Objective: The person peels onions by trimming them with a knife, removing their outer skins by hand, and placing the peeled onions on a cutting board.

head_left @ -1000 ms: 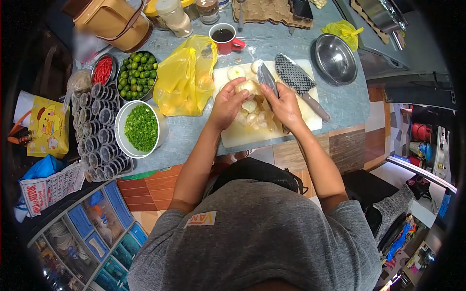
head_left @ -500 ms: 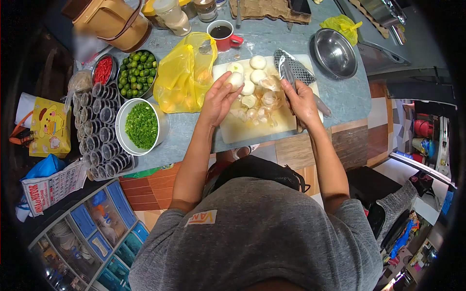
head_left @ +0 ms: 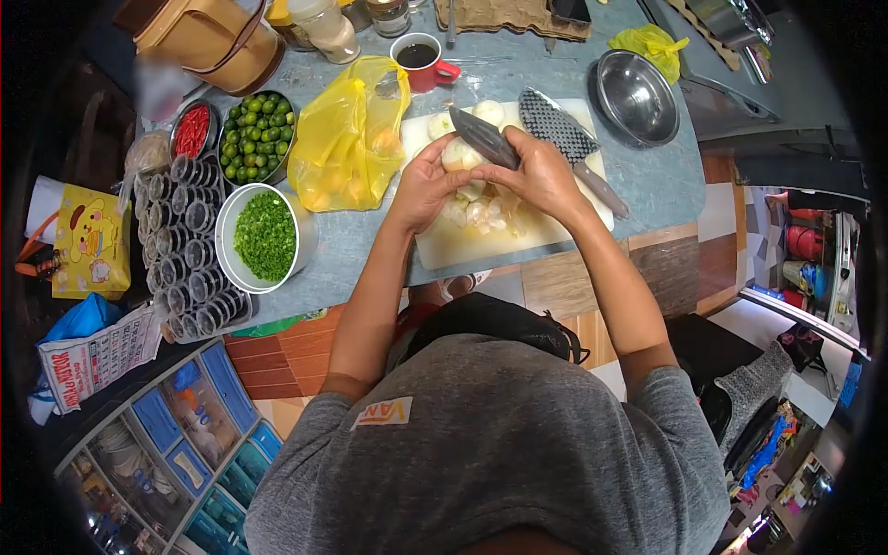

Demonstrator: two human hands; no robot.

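Observation:
My left hand (head_left: 426, 191) is wrapped round a white onion (head_left: 458, 154) above the cutting board (head_left: 462, 252). In my right hand (head_left: 542, 173) is a small knife (head_left: 482, 137), its dark blade pointing up and left across the onion. My right thumb reaches over to the onion's near side. Other peeled onions (head_left: 489, 113) sit behind my hands on the board, partly covered by them. Onion trimmings and skins (head_left: 484, 215) lie below my hands. A large knife with a dimpled blade (head_left: 558, 127) rests on the board's right part, its handle toward me.
A yellow plastic bag (head_left: 342, 139) and a red mug (head_left: 421, 74) stand left of the board. Further left are chopped green onions (head_left: 265, 238) in a white tub, green citrus fruits (head_left: 256, 139), red chilies (head_left: 192, 131) and lidded cups (head_left: 194, 245). A steel bowl (head_left: 638, 97) sits at right.
My right hand has moved left with the small knife, bringing it to the onion. The onion in my left hand has shifted slightly right. The loose skin by the right hand is now hidden.

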